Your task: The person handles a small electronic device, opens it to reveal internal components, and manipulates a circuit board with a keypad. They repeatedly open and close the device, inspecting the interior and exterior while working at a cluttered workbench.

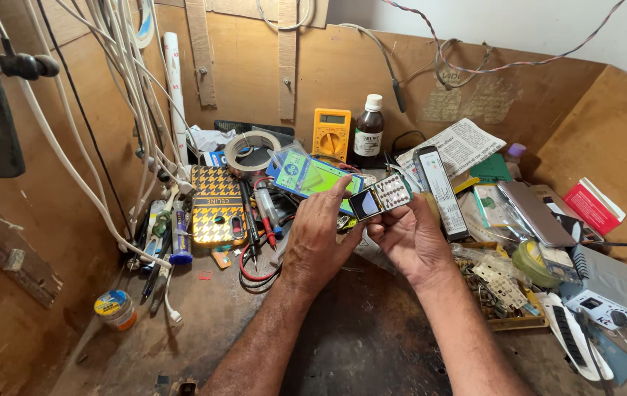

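Hands are pinching a small keypad phone: left hand steadying the screen end, right hand gripping underneath; inspection seems underway, calling for careful prying.

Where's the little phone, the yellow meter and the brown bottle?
phone [381, 198], head view, on its keypad.
meter [332, 136], head view, on its dial.
bottle [369, 138], head view, on its label.

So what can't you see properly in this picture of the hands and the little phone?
- Small keypad phone, head view: its lower end is covered by the right hand and the left hand.
- Left palm: turned away from the camera.
- Yellow multimeter: its dial markings are too small.
- White device: partly hidden by clutter near the right edge.
- Brown bottle: contents hidden by dark glass.
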